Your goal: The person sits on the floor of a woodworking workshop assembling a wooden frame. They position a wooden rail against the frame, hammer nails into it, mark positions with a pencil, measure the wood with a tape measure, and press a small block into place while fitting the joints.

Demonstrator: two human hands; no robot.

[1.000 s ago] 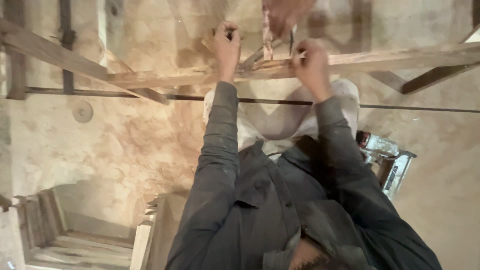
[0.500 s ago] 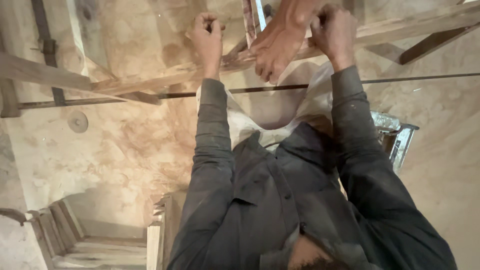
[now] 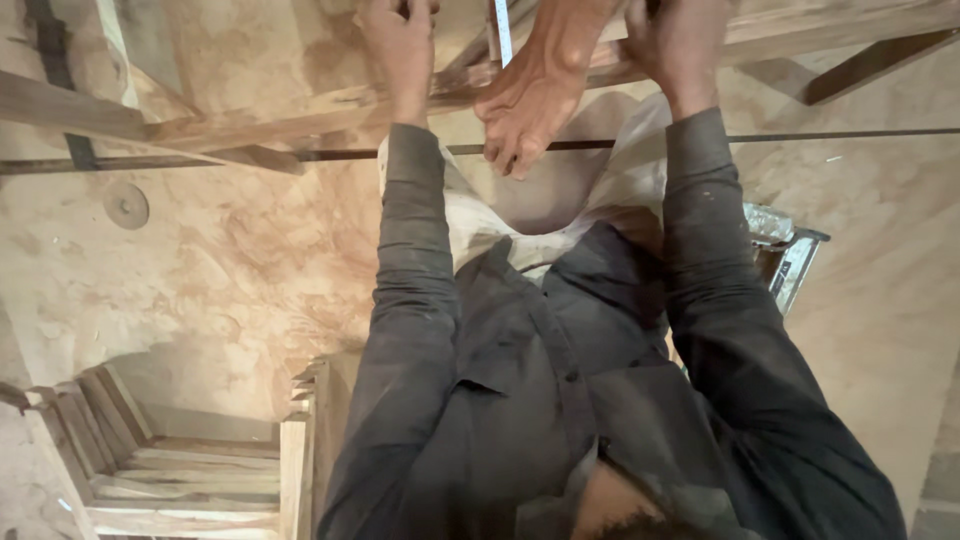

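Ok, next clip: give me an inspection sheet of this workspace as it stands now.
Surface: dusty tan floor, seen from above.
Job's things: long wooden rail; thin metal rod below it; a tape measure strip against the rail.
Clutter: round disc on the floor; metal-framed object beside the right sleeve.
Grippers: left hand and right hand grip the rail; another person's hand lies between them.
Cables: nothing seen.
Surroundings: stacked wooden frames, lower left.
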